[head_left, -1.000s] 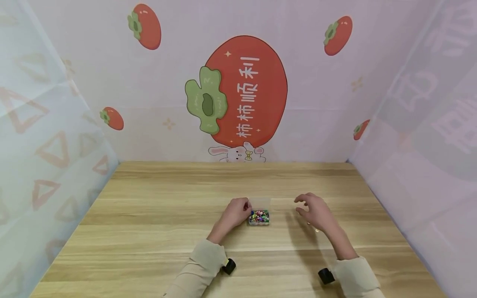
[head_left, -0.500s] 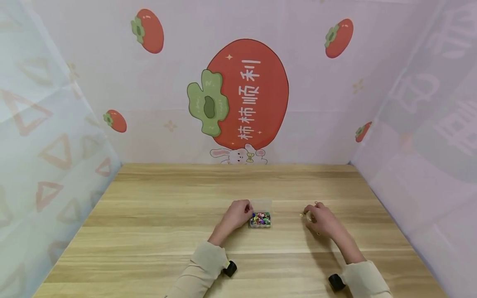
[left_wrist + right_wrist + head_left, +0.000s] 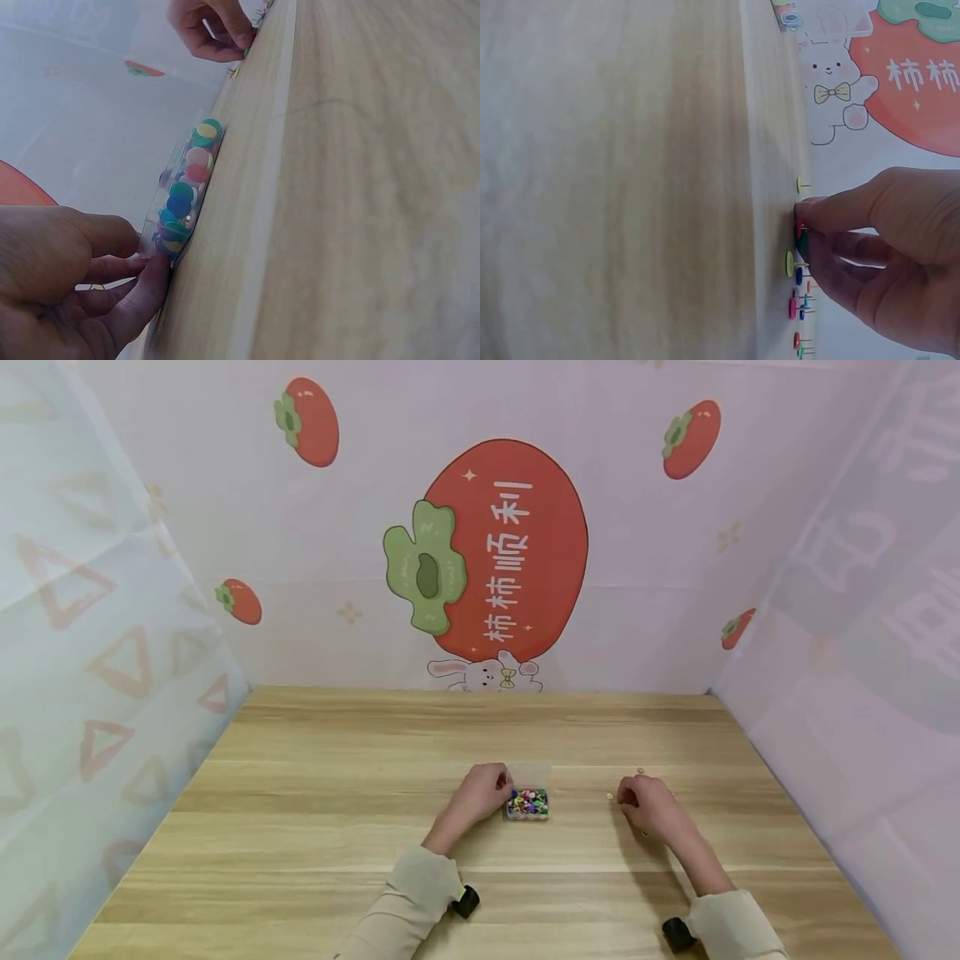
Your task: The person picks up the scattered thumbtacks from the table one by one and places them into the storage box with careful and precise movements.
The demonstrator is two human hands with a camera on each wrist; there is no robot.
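Note:
A small clear plastic box (image 3: 528,806) full of colored thumbtacks sits on the table, its transparent lid raised behind it. My left hand (image 3: 480,795) grips the box's left end; the thumb and fingers at that end show in the left wrist view. To the right, my right hand (image 3: 651,806) is low over the tabletop, thumb and finger together at a green thumbtack (image 3: 802,244). A red thumbtack (image 3: 799,226) shows right by the same fingertips. Which of these is pinched is partly hidden by the fingers.
Loose thumbtacks stand pins up around the right hand, among them a yellow one (image 3: 790,264) and a pink one (image 3: 793,308). Another yellow thumbtack (image 3: 610,797) lies between that hand and the box. Printed cloth walls (image 3: 315,635) enclose the wooden table (image 3: 337,827).
My right hand has moved away from near the box, rightward and down to the tabletop, and its fingers have come together. The left hand has stayed on the box.

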